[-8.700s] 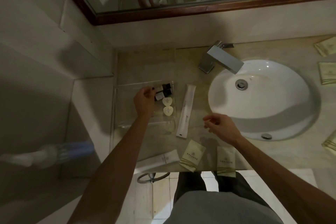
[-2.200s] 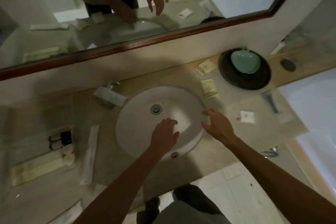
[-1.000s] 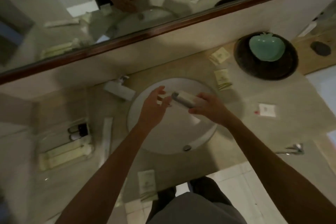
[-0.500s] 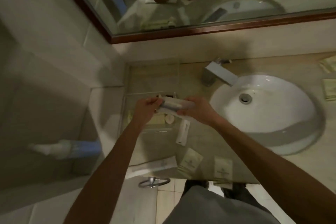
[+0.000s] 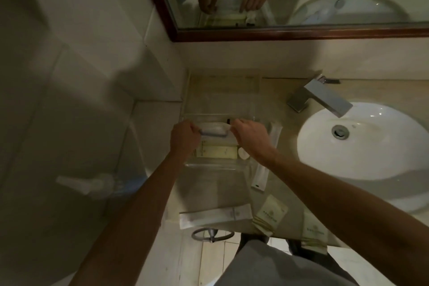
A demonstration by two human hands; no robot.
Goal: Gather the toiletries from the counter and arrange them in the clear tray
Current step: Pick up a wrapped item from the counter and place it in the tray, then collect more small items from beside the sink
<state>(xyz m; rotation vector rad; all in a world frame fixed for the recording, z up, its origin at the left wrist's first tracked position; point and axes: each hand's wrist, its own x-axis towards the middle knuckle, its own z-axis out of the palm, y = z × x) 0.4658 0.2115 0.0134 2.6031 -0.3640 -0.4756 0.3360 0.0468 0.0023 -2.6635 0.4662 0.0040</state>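
Observation:
A clear tray (image 5: 216,163) sits at the left end of the counter beside the wall. Over its far half I hold a clear wrapped packet (image 5: 213,129) level, my left hand (image 5: 184,137) pinching its left end and my right hand (image 5: 249,136) its right end. Below it in the tray lie pale yellow packets (image 5: 217,153) and a small white round soap (image 5: 242,154). Any small bottles in the tray are hidden behind my hands. Outside the tray lie a long white sachet (image 5: 267,158), a long white packet (image 5: 214,216) and two cream sachets (image 5: 270,215) (image 5: 313,230).
The white basin (image 5: 362,148) with its square chrome tap (image 5: 322,97) fills the counter to the right. A wood-framed mirror (image 5: 290,35) runs along the back wall. A tiled wall closes the left side. A metal ring (image 5: 212,234) hangs under the counter's front edge.
I picked up the wrapped packet over the basin, took it in both hands and carried it left to the tray. It now sits lower, over the tray's far half.

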